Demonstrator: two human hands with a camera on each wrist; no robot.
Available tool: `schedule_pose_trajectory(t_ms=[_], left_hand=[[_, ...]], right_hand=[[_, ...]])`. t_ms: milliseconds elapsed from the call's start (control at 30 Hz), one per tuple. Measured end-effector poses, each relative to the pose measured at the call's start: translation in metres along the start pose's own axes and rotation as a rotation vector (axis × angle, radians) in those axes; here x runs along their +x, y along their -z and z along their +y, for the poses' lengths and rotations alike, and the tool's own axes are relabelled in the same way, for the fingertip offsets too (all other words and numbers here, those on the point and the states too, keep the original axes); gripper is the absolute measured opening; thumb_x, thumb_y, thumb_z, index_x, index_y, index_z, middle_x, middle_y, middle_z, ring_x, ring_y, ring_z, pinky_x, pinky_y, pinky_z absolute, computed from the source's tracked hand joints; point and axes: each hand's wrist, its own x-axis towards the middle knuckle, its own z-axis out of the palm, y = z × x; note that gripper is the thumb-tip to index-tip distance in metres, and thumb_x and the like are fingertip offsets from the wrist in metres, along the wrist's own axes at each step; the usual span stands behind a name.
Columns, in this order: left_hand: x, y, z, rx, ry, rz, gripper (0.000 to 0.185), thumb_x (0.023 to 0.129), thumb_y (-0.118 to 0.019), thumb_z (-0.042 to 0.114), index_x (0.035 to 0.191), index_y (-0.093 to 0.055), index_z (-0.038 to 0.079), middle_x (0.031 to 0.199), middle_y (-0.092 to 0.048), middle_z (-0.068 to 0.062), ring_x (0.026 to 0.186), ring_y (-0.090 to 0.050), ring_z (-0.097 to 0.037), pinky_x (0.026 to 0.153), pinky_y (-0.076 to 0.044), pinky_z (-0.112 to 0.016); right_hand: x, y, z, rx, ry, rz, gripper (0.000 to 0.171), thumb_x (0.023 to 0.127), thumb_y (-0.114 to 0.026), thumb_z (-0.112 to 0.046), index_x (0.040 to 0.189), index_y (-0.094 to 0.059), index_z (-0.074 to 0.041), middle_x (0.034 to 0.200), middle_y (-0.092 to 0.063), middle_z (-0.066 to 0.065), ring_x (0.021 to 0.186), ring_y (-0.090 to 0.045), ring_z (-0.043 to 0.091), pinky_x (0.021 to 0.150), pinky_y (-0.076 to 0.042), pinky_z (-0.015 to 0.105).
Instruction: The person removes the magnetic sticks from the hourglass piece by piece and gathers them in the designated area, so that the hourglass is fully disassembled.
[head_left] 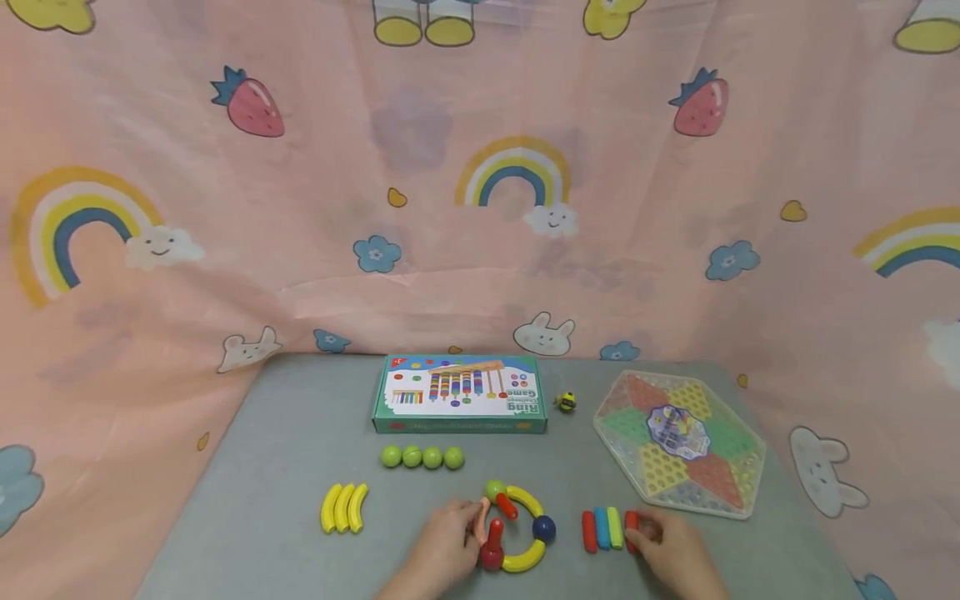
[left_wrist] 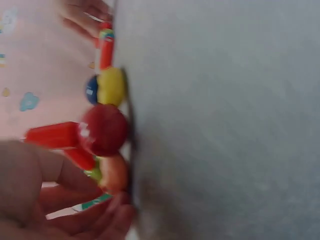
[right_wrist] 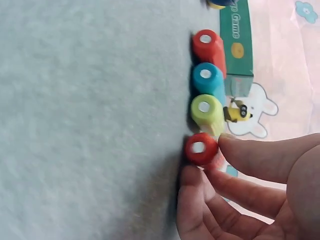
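Note:
My left hand (head_left: 444, 542) pinches an orange curved magnetic stick (head_left: 482, 522) at the left side of a ring on the table. The ring also has two yellow curved sticks (head_left: 524, 557), a red ball (head_left: 492, 557), a dark blue ball (head_left: 543, 529) and a green ball (head_left: 494, 490). A red straight stick (head_left: 496, 533) rises from the red ball; another red stick (head_left: 507, 507) slants from the green ball. In the right wrist view, my right hand (right_wrist: 255, 187) holds a red stick (right_wrist: 202, 149) between thumb and fingers, beside a lime stick (right_wrist: 207, 111).
Left of the lime stick lie a blue stick (head_left: 602, 528) and a red one (head_left: 589, 532). Yellow curved sticks (head_left: 343, 508) and several green balls (head_left: 412, 456) lie left. Behind are a game box (head_left: 459, 423), a bee figure (head_left: 567, 402) and a hexagonal game board (head_left: 643, 426).

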Motion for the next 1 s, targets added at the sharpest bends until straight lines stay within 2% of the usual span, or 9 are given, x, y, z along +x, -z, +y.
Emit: schedule_pose_trajectory(t_ms=[133,233,333,433,600,700,767,900,1000], left_hand=[[-0.004,0.005,0.005,-0.040,0.103,-0.226,0.073,0.077,-0.074,0.016,0.145,-0.051,0.001,0.145,-0.053,-0.017,0.132,-0.050,-0.037,0.107,-0.044,-0.056],[-0.006,0.005,0.010,-0.021,0.163,-0.298,0.091,0.079,-0.081,0.039,0.153,-0.041,0.006,0.152,-0.045,-0.018,0.136,-0.044,-0.040,0.108,-0.039,-0.064],[-0.006,-0.001,0.013,0.038,0.195,-0.277,0.105,0.075,-0.079,0.062,0.155,-0.038,0.008,0.152,-0.045,-0.018,0.134,-0.044,-0.039,0.105,-0.038,-0.067],[-0.005,-0.010,0.015,0.088,0.204,-0.205,0.107,0.074,-0.076,0.069,0.155,-0.038,0.008,0.150,-0.048,-0.017,0.132,-0.046,-0.038,0.104,-0.039,-0.065],[-0.003,-0.018,0.010,0.051,0.218,-0.084,0.089,0.077,-0.085,0.048,0.151,-0.048,0.015,0.125,-0.052,-0.012,0.108,-0.051,-0.031,0.088,-0.046,-0.051],[-0.001,-0.017,0.005,-0.015,0.255,-0.056,0.082,0.076,-0.087,0.040,0.148,-0.053,0.021,0.111,-0.047,-0.006,0.094,-0.046,-0.024,0.076,-0.044,-0.042],[0.000,-0.015,0.003,-0.054,0.275,-0.052,0.081,0.076,-0.086,0.043,0.147,-0.054,0.020,0.112,-0.048,-0.005,0.093,-0.046,-0.024,0.076,-0.045,-0.042],[0.001,-0.012,0.003,-0.013,0.219,-0.049,0.082,0.077,-0.083,0.050,0.142,-0.056,0.010,0.119,-0.054,-0.009,0.100,-0.051,-0.023,0.085,-0.048,-0.048],[0.000,-0.011,0.001,0.044,0.152,-0.053,0.076,0.081,-0.081,0.046,0.141,-0.055,0.006,0.120,-0.056,-0.009,0.101,-0.053,-0.022,0.087,-0.050,-0.047]], right_hand=[[0.001,-0.004,0.004,0.016,-0.031,-0.010,0.042,0.091,-0.073,-0.024,0.120,-0.066,0.006,0.080,-0.063,0.000,0.072,-0.055,0.015,0.064,-0.047,0.034],[0.003,-0.005,0.005,0.030,-0.056,-0.021,0.043,0.094,-0.070,-0.027,0.122,-0.066,0.006,0.081,-0.063,0.001,0.072,-0.054,0.016,0.063,-0.046,0.033],[0.004,-0.003,0.006,0.027,-0.066,-0.024,0.044,0.096,-0.067,-0.030,0.122,-0.066,0.005,0.084,-0.064,0.003,0.074,-0.055,0.018,0.064,-0.047,0.035],[0.004,0.001,0.004,0.010,-0.064,-0.001,0.044,0.096,-0.066,-0.032,0.120,-0.067,0.005,0.090,-0.068,0.006,0.079,-0.060,0.020,0.068,-0.051,0.040],[0.003,0.008,-0.005,0.025,-0.040,0.042,0.041,0.097,-0.067,-0.030,0.118,-0.067,0.005,0.093,-0.073,0.009,0.084,-0.068,0.023,0.073,-0.056,0.044],[0.000,0.013,-0.014,0.041,-0.006,0.048,0.042,0.096,-0.068,-0.032,0.117,-0.068,0.004,0.093,-0.074,0.009,0.083,-0.069,0.023,0.073,-0.057,0.044],[-0.002,0.016,-0.021,0.041,0.008,0.050,0.039,0.095,-0.069,-0.031,0.116,-0.069,0.002,0.092,-0.074,0.006,0.082,-0.068,0.020,0.073,-0.056,0.043],[-0.003,0.015,-0.034,0.037,0.038,0.060,0.028,0.093,-0.072,-0.021,0.112,-0.072,0.000,0.089,-0.073,0.001,0.079,-0.066,0.015,0.069,-0.056,0.038],[-0.004,0.012,-0.044,0.034,0.080,0.081,0.021,0.090,-0.074,-0.013,0.108,-0.074,-0.002,0.087,-0.073,-0.001,0.077,-0.064,0.012,0.067,-0.054,0.035]])
